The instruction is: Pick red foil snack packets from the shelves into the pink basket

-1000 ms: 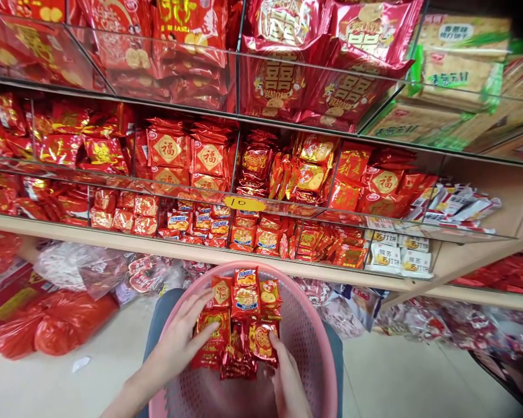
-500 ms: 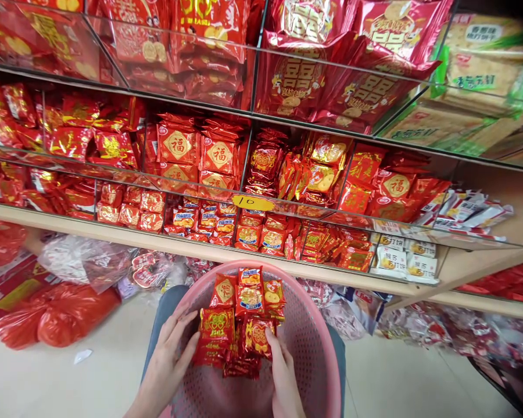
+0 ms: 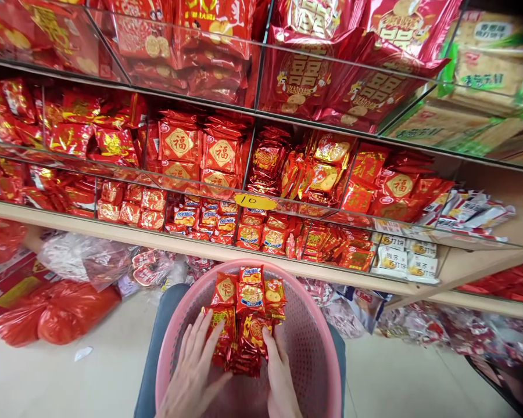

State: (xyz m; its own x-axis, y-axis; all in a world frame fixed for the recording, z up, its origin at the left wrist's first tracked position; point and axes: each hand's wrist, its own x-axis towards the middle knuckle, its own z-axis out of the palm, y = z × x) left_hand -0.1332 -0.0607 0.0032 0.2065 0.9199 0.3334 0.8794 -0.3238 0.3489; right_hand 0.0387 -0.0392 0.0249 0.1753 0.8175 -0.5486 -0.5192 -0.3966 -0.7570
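A pink perforated plastic basket [image 3: 322, 348] holds a small pile of wrapped snack packets. Over the packets' left side, my left hand [image 3: 196, 366] has its fingers spread, the tips resting on a red and gold packet [image 3: 225, 323]. My right hand [image 3: 281, 371] comes in from the lower right, its fingers gathered at the right edge of a dark red packet [image 3: 253, 334] with a gold heart print. Behind these lie an orange and blue packet [image 3: 250, 295], a red packet with a gold diamond [image 3: 224, 289] and a packet with a biscuit picture [image 3: 274, 293].
A shelf [image 3: 192, 249] with clear dividers stands before me, filled with red snack packets [image 3: 178, 145] and white ones [image 3: 392, 258]. A yellow price tag [image 3: 255, 201] hangs on it. A red plastic bag [image 3: 61, 313] lies on the floor at left. A grey-blue surface [image 3: 159, 342] shows beside the basket.
My left hand has moved right and opened out over the left packets, covering part of them. The right hand stays at the dark red packet, slightly shifted.
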